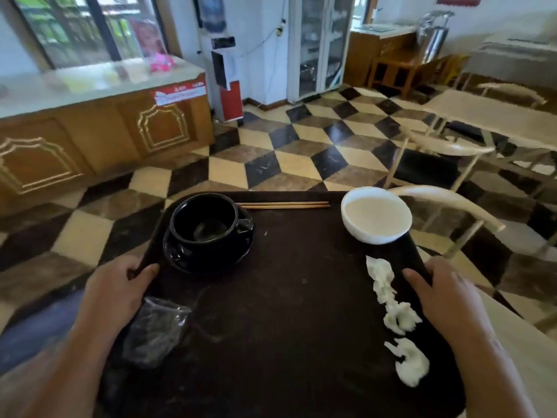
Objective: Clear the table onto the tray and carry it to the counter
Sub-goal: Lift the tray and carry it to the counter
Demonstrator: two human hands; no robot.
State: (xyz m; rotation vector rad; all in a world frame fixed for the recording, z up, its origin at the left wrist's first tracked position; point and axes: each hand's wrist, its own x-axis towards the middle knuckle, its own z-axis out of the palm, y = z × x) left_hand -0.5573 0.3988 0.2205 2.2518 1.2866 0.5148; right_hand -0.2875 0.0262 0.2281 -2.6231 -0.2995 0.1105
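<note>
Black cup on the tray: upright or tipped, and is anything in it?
Upright. The black cup stands on its saucer, mouth up, on the tray. Inside shows only dark glossy bottom; it looks empty, though a thin residue cannot be excluded.

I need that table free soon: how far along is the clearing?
Loaded: the tray holds cup, bowl, chopsticks, tissues and wrapper. In hand: left hand and right hand grip its edges, over the floor. Left: reaching the counter.

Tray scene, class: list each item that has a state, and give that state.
tray: loaded, held at both sides
left hand: gripping left rim
right hand: gripping right rim
black cup: upright on saucer
white bowl: upright
chopsticks: lying flat
tissues: crumpled
</note>
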